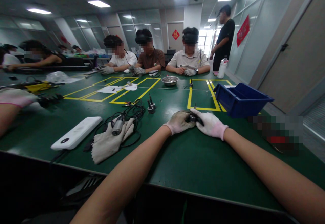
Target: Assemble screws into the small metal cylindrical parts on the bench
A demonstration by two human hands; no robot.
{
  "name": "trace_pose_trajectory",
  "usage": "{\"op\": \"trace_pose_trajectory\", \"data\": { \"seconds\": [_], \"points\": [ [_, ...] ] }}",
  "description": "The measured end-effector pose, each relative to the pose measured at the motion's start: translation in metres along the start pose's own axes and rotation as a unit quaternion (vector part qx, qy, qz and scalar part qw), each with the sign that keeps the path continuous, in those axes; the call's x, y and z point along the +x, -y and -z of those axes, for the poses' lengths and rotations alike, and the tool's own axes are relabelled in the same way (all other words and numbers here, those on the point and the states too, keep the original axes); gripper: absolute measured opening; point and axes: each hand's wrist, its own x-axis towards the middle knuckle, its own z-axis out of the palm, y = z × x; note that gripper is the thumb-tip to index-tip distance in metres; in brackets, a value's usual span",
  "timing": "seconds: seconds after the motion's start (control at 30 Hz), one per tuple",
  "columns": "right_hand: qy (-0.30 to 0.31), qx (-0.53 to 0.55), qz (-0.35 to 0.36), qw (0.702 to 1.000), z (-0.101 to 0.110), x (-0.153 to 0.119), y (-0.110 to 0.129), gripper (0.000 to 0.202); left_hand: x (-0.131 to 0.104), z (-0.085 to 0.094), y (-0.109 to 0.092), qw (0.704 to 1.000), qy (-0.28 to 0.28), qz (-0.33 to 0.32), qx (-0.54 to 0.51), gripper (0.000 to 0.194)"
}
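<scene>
Both my hands wear whitish work gloves with pink cuffs and meet over the green table. Between them is a small dark round part with a thin shaft pointing up. My left hand closes on it from the left, its fingertips partly hidden. From the other side, my right hand grips the same part with thumb and fingers. Two similar parts with upright shafts stand on the table to the left, and another dark part stands farther off by the yellow tape.
A blue bin stands right. To the left lie a white power strip, a cloth glove, a silver cylindrical tool and tangled black cables. A metal bowl sits ahead. Co-workers sit opposite; a gloved hand is far left.
</scene>
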Motion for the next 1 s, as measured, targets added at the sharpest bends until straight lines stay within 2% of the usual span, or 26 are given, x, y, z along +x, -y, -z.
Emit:
{"op": "trace_pose_trajectory", "data": {
  "seconds": [0.17, 0.3, 0.43, 0.5, 0.57, 0.63, 0.8, 1.0],
  "points": [
    [-0.003, 0.028, 0.031, 0.999, -0.002, 0.000, -0.001, 0.069, 0.000, -0.002, 0.000, 0.997, -0.005, 0.038, -0.060, 0.042],
    [-0.013, 0.027, 0.041, 0.999, -0.002, 0.000, -0.001, 0.072, 0.001, -0.005, 0.003, 0.997, -0.015, 0.048, -0.052, 0.041],
    [-0.083, 0.024, 0.032, 0.996, 0.000, 0.000, 0.002, 0.062, 0.001, -0.006, 0.005, 0.998, -0.038, 0.052, -0.025, 0.034],
    [-0.133, 0.022, 0.010, 0.991, 0.001, 0.000, 0.002, 0.051, 0.001, -0.005, 0.003, 0.996, -0.054, 0.052, -0.038, 0.037],
    [-0.156, 0.016, -0.012, 0.988, 0.001, 0.000, 0.002, 0.041, 0.001, -0.004, 0.001, 0.992, -0.087, 0.057, -0.071, 0.046],
    [-0.148, 0.011, -0.020, 0.989, 0.000, 0.000, 0.001, 0.036, 0.003, -0.004, -0.002, 0.982, -0.113, 0.066, -0.133, 0.047],
    [-0.108, 0.026, -0.005, 0.994, -0.002, 0.001, -0.002, 0.042, 0.009, -0.007, 0.000, 0.931, -0.095, 0.091, -0.340, 0.035],
    [-0.091, 0.044, 0.005, 0.995, -0.002, 0.001, -0.003, 0.041, 0.012, -0.012, 0.013, 0.885, -0.096, 0.121, -0.438, 0.032]
  ]
}}
